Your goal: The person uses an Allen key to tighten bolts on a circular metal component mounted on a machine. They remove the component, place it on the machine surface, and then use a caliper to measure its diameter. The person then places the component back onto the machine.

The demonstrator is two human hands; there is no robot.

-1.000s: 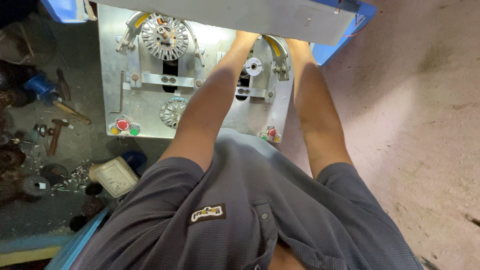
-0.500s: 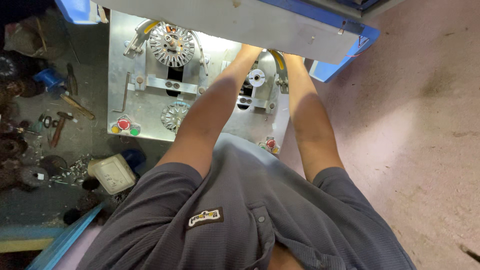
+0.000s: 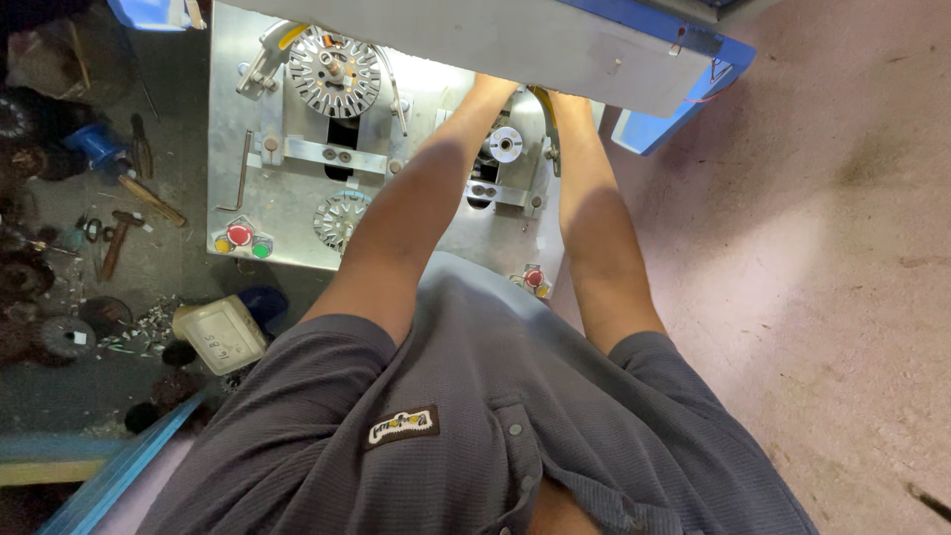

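Head view: both arms reach under a flat grey metal cover (image 3: 555, 45) that hides the hands, so their grip cannot be told; a small white spool (image 3: 504, 145) sits between the wrists, a toothed silver disc (image 3: 334, 71) farther left

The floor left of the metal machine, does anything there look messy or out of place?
Yes. Tools lie scattered on the dark floor: a hammer, a blue-handled tool, metal shavings and a pale plastic container sitting askew. Both hands are hidden under the machine's cover plate.

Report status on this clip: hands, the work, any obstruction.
Both hands hidden under the grey metal cover; grip unknown. Forearms flank a small white spool on the metal fixture plate. The cover blocks the view.
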